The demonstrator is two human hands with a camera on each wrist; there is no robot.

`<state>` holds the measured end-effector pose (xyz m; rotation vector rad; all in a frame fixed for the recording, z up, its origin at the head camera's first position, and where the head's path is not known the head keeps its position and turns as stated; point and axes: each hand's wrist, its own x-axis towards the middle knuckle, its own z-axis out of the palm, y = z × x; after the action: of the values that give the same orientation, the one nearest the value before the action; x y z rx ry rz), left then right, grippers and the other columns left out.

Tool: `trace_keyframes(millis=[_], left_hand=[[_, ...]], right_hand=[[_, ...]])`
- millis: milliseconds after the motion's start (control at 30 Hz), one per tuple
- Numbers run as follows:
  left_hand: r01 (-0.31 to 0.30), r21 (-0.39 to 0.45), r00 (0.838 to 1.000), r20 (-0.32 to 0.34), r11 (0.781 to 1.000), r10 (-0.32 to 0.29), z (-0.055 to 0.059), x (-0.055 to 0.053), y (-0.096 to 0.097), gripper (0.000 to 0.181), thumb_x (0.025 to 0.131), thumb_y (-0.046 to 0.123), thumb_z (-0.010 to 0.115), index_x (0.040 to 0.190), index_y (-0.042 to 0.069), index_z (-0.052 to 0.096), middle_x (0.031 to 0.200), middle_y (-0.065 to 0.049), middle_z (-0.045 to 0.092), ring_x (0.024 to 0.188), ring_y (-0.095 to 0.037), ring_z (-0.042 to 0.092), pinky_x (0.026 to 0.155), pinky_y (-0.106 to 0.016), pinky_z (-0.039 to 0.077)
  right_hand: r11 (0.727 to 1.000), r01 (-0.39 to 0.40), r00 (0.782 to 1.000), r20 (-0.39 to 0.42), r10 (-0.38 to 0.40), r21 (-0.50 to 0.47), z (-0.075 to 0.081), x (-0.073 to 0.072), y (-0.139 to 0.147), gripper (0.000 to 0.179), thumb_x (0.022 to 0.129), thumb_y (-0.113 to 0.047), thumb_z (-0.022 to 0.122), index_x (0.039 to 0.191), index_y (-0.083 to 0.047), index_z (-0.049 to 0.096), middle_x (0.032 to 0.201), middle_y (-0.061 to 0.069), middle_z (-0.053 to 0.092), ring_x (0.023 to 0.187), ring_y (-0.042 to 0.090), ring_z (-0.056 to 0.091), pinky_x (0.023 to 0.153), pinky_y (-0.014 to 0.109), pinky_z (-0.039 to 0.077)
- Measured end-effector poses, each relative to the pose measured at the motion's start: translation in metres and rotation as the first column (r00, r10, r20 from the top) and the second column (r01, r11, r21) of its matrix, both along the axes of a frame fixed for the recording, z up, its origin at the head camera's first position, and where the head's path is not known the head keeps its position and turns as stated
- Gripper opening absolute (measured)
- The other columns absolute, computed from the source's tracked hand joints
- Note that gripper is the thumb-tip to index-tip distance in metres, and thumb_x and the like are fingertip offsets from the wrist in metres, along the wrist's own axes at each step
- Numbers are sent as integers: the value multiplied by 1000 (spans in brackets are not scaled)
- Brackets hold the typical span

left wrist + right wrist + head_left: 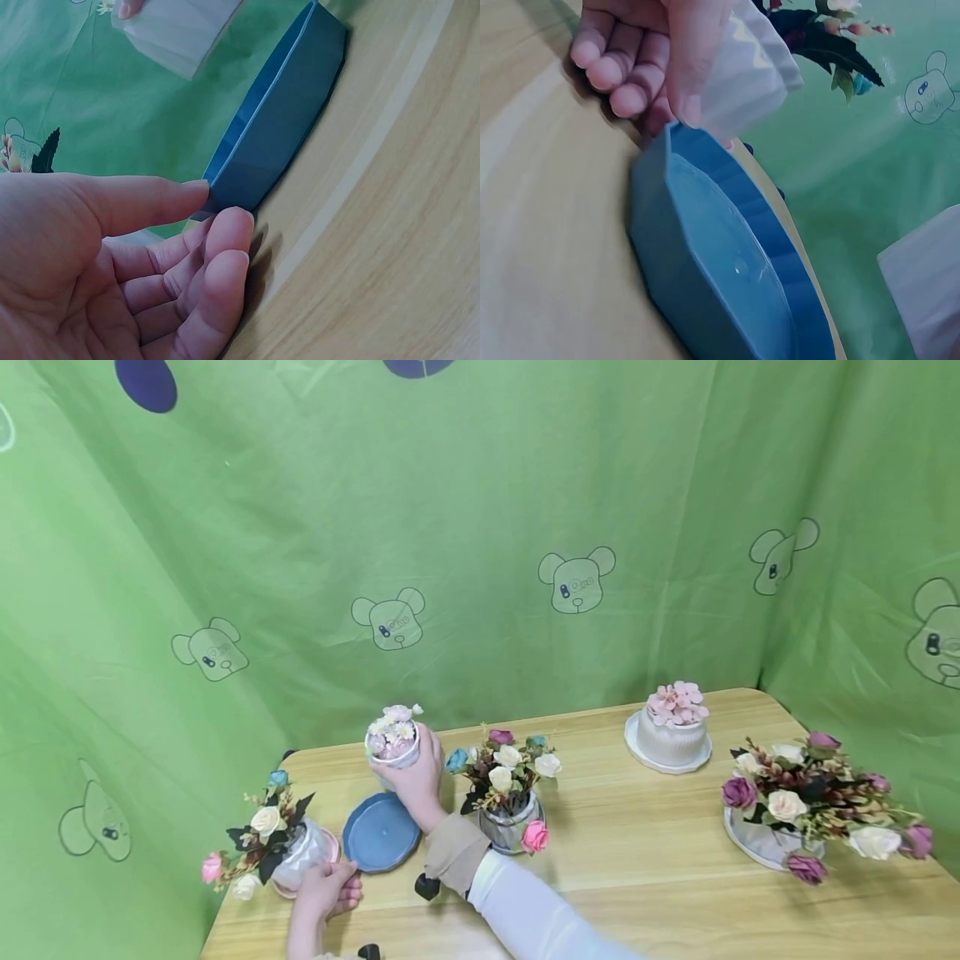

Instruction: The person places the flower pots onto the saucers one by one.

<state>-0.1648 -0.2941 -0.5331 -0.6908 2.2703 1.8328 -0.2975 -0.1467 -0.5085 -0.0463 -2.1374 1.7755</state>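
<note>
My left hand pinches the near-left rim of a blue saucer between thumb and fingers; the left wrist view shows that thumb on the rim of the saucer. The saucer rests on the table and has many flat sides. Just behind it, my right hand grips a small white pot holding pale pink and white flowers. In the left wrist view the white pot is apart from the saucer, raised off the table. Its far side is hidden.
A white pot of mixed roses stands on a pink saucer left of my left hand. Another rose pot is right of my right wrist. Farther right are a pink-flowered pot and a large rose pot. A green curtain surrounds the table.
</note>
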Motion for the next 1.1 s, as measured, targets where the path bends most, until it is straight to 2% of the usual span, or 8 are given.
trace_keyframes(millis=[400,667,1100], left_hand=[[0,-1,1000,6,1000,0,-2,-1,-1,20,98,12,55,89,-6,58,64,-2,63,55,-10,61,52,-24,56],[-2,6,1000,-4,1000,2,-1,0,0,19,97,11,55,89,-6,58,63,-2,63,55,-10,61,51,-23,55],[0,5,1000,-2,1000,1,-2,0,-1,19,97,11,55,89,-6,57,64,-3,63,55,-10,62,52,-24,55]], right_hand=[[997,-75,997,22,75,-1,-3,17,-3,99,56,-31,93,142,-24,44,145,7,43,131,28,43,111,51,38],[994,-113,989,94,113,-2,-5,27,-5,104,57,-32,92,147,-26,38,151,6,38,134,28,41,112,52,38],[986,-165,979,121,164,0,-10,39,-6,106,56,-35,93,147,-28,38,147,2,42,128,24,45,109,50,41]])
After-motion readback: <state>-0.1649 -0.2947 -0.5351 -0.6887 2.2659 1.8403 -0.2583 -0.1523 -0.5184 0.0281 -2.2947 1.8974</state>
